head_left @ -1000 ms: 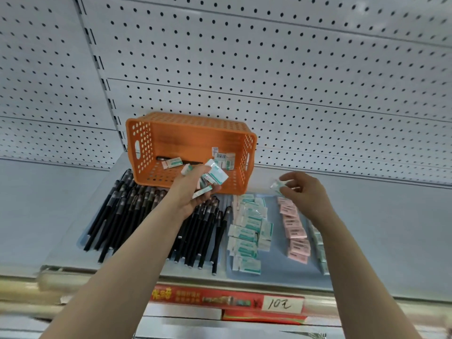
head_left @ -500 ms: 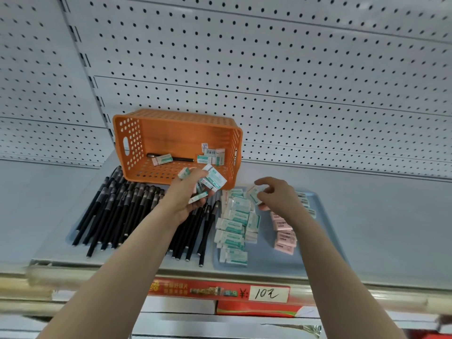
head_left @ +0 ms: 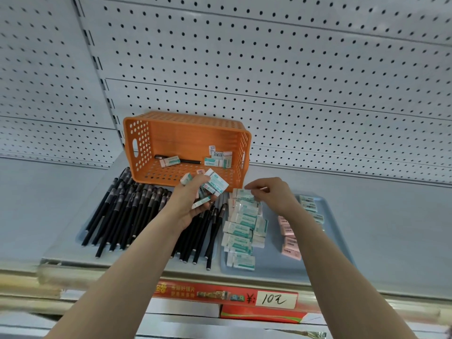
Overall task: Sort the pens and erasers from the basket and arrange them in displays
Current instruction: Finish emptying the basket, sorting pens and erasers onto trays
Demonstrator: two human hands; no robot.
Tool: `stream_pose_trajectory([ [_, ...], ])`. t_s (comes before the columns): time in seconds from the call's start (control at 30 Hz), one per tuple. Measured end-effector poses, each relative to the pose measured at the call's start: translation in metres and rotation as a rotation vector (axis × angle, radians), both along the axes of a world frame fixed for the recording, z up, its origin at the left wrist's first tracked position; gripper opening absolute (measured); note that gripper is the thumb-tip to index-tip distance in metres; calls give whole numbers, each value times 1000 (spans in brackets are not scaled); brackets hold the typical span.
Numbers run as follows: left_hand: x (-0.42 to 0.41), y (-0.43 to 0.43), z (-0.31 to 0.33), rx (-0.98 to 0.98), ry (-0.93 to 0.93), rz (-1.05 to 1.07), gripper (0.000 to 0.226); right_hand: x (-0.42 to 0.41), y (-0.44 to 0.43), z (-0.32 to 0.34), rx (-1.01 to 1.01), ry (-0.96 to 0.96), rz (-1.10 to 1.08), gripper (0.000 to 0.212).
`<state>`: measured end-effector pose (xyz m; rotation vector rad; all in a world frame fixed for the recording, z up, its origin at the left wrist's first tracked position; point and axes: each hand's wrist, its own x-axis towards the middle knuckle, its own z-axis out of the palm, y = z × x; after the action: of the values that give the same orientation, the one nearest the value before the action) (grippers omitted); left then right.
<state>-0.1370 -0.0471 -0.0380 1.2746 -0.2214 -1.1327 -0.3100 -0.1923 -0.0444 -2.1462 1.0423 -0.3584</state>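
An orange basket (head_left: 139,143) lies tipped on its side at the back of the shelf, with one black pen (head_left: 188,161) and several erasers (head_left: 217,159) inside. My left hand (head_left: 190,204) grips a bunch of green-and-white erasers (head_left: 215,183) in front of the basket. My right hand (head_left: 271,194) pinches one green-and-white eraser (head_left: 244,194) at the top of the green eraser column (head_left: 241,231) on the blue tray (head_left: 337,231). Black pens (head_left: 122,211) lie in a row to the left. Pink erasers (head_left: 289,243) form a column to the right.
More green erasers (head_left: 310,205) sit at the tray's right, behind my right wrist. A red price label reading 10 (head_left: 274,299) runs along the shelf's front edge. White pegboard (head_left: 269,69) backs the shelf. Bare grey shelf extends left and right.
My right hand has moved left from above the pink column to the top of the green column with its eraser. My left hand keeps its bunch in front of the basket.
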Motion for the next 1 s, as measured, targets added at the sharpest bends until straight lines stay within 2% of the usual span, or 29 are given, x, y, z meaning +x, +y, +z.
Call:
stream_pose_trajectory([
  [0.13,2,2,-1,-8,0,1,33,11,2,-1,-67,44,42,19],
  [0.2,3,2,-2,-4,-2,-3,33,14,3,-1,-170,86,2,16],
  [0.27,2,2,-2,1,-9,-7,32,15,7,5,-247,18,-58,14],
  [0.3,2,1,-2,2,-17,-9,32,16,10,9,-219,-67,-69,13],
  [0.37,-1,-1,1,0,-48,-30,30,20,18,21,-25,-240,-34,6],
  [0.43,-5,-5,6,-4,-89,-75,27,25,27,31,154,-288,38,10],
  [0.53,-12,-10,13,-14,-142,-156,26,29,30,35,227,-335,86,15],
  [0.63,-15,-11,14,-34,-143,-168,18,17,28,36,248,-397,-22,13],
  [0.73,-11,-8,11,-54,-70,-58,11,-8,20,31,120,-241,-63,11],
  [0.83,-7,-4,6,-57,-64,-9,13,-25,24,24,91,-40,60,10],
  [0.93,-9,1,3,-53,-85,12,13,-23,37,17,112,-5,161,10],
  [1.0,-13,4,2,-51,-103,-5,13,-20,40,11,20,29,144,12],
])
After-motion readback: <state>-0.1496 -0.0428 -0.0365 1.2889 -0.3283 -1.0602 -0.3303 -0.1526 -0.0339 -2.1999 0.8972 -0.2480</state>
